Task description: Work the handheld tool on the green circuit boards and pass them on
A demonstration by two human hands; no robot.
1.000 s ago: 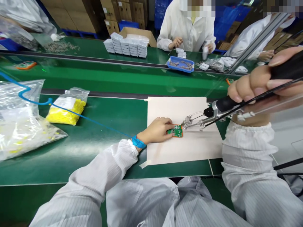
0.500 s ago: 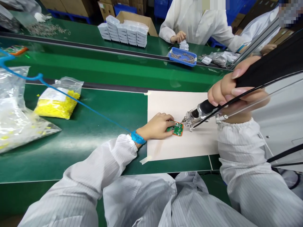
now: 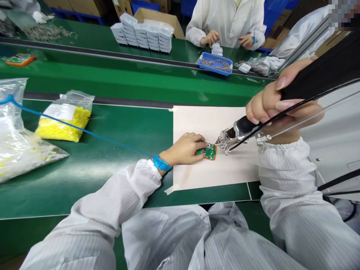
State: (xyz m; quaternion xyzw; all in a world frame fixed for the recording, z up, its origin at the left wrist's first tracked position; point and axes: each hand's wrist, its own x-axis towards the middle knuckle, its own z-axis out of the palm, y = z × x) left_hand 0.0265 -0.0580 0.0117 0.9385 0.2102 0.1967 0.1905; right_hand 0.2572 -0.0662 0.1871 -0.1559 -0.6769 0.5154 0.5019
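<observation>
My left hand rests on a beige mat and pins down a small green circuit board with an orange rim. A blue wrist strap with a blue cord circles that wrist. My right hand grips a black-handled soldering iron with a metal wire-feed head. Its tip touches the board's upper right edge.
A bag of yellow parts and a larger clear bag lie at the left on the green bench. Beyond the conveyor belt stand stacked white trays, a cardboard box, a blue tray and a white-coated person.
The soldering iron has come in leftward and down from beside the board until its tip meets the board's edge. My left hand keeps pressing the board. The view has tilted down slightly.
</observation>
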